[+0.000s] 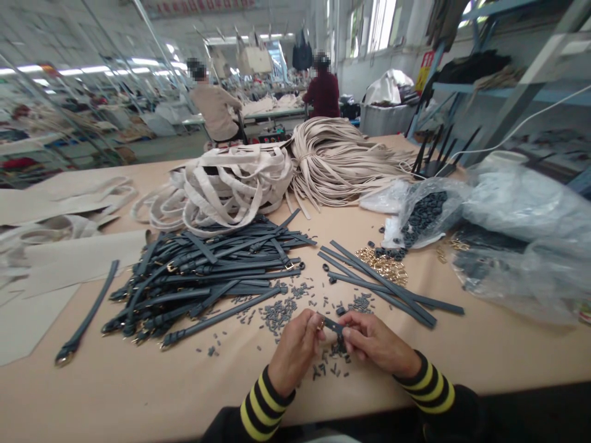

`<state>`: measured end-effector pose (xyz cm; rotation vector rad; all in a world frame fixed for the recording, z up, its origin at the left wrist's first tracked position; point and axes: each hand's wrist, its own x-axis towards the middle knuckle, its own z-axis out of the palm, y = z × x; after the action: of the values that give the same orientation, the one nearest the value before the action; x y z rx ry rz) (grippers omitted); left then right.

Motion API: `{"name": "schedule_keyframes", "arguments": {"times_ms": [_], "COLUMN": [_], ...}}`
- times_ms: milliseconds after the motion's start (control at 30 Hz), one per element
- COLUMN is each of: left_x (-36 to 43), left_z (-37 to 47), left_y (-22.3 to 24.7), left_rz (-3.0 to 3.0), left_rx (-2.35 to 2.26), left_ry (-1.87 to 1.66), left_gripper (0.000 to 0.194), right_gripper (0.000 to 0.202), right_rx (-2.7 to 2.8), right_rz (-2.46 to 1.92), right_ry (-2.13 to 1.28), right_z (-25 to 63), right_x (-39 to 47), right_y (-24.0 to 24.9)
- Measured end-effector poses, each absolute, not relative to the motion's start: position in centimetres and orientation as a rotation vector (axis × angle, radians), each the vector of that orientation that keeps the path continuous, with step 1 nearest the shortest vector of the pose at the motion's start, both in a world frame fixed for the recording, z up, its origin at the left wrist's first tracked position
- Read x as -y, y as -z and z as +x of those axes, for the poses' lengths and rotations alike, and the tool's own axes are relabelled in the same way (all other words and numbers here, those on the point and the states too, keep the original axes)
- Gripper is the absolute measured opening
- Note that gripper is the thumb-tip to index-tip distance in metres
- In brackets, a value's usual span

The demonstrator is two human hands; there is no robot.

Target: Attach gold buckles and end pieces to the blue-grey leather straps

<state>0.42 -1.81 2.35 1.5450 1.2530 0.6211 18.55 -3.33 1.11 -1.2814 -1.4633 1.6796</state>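
Observation:
My left hand point(297, 344) pinches a small gold buckle point(320, 324) at one end of a short dark strap point(332, 325). The strap's other end sits between the thumb and fingers of my right hand point(376, 341). How the buckle joins the strap is partly hidden by my fingers. Small dark pieces point(278, 315) lie scattered on the table around and below both hands. To the left is a big pile of dark buckled straps point(198, 271). Several loose dark straps point(383, 283) cross each other beyond my right hand, beside a heap of gold buckles point(385, 267).
The tan table point(152, 387) carries a coil of beige straps point(240, 184) and a tied beige bundle point(332, 160) at the back. A plastic bag of dark loops point(425, 212) and larger clear bags point(530, 215) stand right. One buckled strap point(87, 320) lies apart at left. Two people work beyond.

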Motion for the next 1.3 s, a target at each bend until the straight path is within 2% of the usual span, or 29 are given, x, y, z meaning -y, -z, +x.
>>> {"name": "schedule_keyframes", "arguments": {"times_ms": [433, 867, 967, 1100, 1300], "left_x": [1.3, 1.2, 1.3, 1.8, 2.6], "left_z": [0.5, 0.3, 0.3, 0.6, 1.2], "left_y": [-2.1, -2.4, -2.2, -2.2, -2.3], "left_rz": [1.226, 0.847, 0.989, 1.587, 2.007], "left_rx": [-1.21, -0.996, -1.076, -1.261, -1.151], "left_ry": [-0.781, -0.774, -0.759, -0.791, -0.819], "left_gripper": [0.035, 0.029, 0.029, 0.02, 0.013], "right_gripper": [0.028, 0.038, 0.038, 0.033, 0.033], "right_rx": [1.332, 1.317, 1.307, 1.281, 1.377], "right_rz": [-1.104, -1.305, -1.308, -1.252, -1.153], "right_ry": [-1.827, -1.725, -1.713, -1.716, -1.711], "right_z": [19.1, 20.3, 20.1, 19.5, 18.6], "right_x": [3.4, 3.0, 3.0, 2.9, 2.7], "right_y": [-1.1, -2.0, -2.2, -1.9, -1.7]}}
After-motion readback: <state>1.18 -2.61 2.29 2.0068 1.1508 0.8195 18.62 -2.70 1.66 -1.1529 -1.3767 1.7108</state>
